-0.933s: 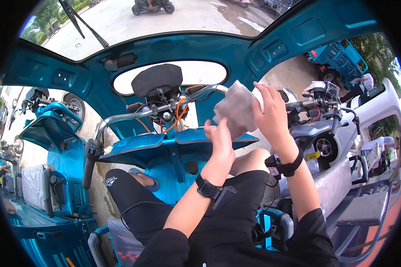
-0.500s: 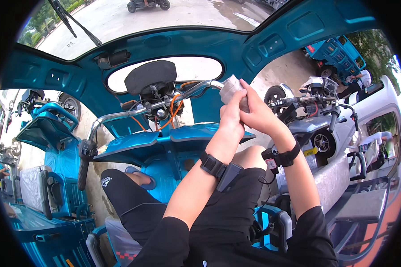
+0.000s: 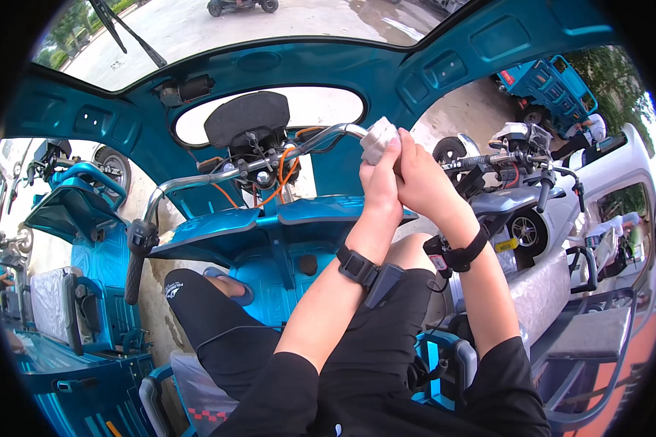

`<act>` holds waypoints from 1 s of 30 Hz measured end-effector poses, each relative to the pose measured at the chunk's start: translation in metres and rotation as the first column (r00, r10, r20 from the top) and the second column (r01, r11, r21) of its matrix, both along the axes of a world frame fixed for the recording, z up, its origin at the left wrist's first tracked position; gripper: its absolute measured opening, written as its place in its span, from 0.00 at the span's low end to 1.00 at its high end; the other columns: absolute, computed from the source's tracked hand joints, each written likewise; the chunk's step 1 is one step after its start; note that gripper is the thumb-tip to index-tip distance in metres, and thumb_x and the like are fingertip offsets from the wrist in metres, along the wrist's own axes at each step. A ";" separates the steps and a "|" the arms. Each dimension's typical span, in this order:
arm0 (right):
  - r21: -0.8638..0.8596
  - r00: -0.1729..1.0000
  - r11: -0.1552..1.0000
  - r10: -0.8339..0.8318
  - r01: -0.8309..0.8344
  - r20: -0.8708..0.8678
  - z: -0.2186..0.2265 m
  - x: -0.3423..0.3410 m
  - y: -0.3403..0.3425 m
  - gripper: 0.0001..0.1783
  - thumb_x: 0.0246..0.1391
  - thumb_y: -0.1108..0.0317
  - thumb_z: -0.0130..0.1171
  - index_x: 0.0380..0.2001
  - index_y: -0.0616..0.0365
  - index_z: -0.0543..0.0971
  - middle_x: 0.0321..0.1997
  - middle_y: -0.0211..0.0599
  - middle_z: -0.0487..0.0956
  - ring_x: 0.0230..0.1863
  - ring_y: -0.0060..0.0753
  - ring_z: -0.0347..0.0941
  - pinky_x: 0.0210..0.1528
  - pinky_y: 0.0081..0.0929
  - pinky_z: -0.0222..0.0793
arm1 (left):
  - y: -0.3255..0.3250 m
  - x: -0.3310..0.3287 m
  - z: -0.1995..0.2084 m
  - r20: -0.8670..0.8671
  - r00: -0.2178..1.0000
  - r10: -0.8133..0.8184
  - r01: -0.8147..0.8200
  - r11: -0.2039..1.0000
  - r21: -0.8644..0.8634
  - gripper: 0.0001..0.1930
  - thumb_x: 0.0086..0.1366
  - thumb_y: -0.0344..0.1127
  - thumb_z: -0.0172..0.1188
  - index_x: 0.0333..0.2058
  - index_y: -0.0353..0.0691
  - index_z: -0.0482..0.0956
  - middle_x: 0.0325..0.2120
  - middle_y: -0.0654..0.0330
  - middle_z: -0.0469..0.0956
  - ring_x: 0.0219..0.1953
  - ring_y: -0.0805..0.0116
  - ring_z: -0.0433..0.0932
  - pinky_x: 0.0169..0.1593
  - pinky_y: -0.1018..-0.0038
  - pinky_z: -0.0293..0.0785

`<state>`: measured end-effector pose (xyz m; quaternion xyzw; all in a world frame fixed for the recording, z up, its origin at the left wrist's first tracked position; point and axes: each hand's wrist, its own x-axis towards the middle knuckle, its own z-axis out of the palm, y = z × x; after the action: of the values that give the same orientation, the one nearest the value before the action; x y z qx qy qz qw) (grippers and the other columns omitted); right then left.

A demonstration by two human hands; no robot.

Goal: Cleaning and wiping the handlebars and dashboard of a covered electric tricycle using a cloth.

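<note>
Both my hands are closed round the right end of a chrome handlebar (image 3: 197,182). A crumpled whitish wrapping (image 3: 378,140) covers that end, so the grip beneath is hidden. My left hand (image 3: 380,182) holds the wrapping from its left and near side, thumb upward. Pressed against it, my right hand (image 3: 428,182) wraps the right side with its fingers bent over. At the bar's other end, the black left grip (image 3: 134,277) with its switch block is bare and untouched. Orange cables (image 3: 280,182) loop at the middle of the bar, below a dark headlight cowl (image 3: 248,120).
I sit inside a blue cab with a front dash panel (image 3: 211,226) below the bar and a windscreen frame (image 3: 262,64) ahead. Another three-wheeler's handlebar (image 3: 499,159) stands close on the right. A blue vehicle (image 3: 87,211) is parked at the left.
My hands have turned slightly round the wrapped end. My right fingers now bend over more, and the wrapping looks more crumpled.
</note>
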<state>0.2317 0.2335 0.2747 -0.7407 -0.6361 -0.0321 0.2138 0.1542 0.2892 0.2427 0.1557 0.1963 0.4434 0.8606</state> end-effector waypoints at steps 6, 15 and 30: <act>-0.022 0.997 0.997 -0.072 0.073 0.010 0.004 -0.010 -0.002 0.43 0.55 0.62 0.60 0.69 0.72 0.58 0.47 0.68 0.77 0.49 0.71 0.76 0.54 0.56 0.74 | 0.000 0.002 -0.011 0.039 0.999 0.020 -0.023 0.998 0.064 0.20 0.74 0.43 0.62 0.57 0.37 0.76 0.50 0.60 0.81 0.51 0.67 0.81 0.56 0.68 0.76; -0.142 0.989 0.983 -0.127 0.115 -0.077 0.020 -0.013 -0.002 0.46 0.55 0.62 0.65 0.70 0.71 0.58 0.61 0.71 0.73 0.64 0.69 0.70 0.67 0.50 0.66 | -0.012 0.005 -0.018 0.226 0.974 0.020 -0.032 0.998 0.052 0.28 0.82 0.56 0.41 0.64 0.37 0.68 0.60 0.54 0.74 0.60 0.60 0.76 0.64 0.62 0.73; -0.152 0.988 0.987 -0.079 0.058 -0.135 0.019 -0.012 0.000 0.49 0.54 0.61 0.70 0.71 0.73 0.56 0.60 0.72 0.73 0.64 0.69 0.71 0.67 0.50 0.66 | 0.022 -0.004 -0.039 0.298 0.953 -0.056 0.126 0.967 -0.221 0.21 0.81 0.40 0.40 0.62 0.32 0.69 0.59 0.51 0.75 0.62 0.54 0.76 0.68 0.55 0.71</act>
<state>0.2201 0.2333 0.2940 -0.7765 -0.5941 0.0598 0.2014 0.1507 0.3111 0.2033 -0.0061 0.1124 0.3945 0.9120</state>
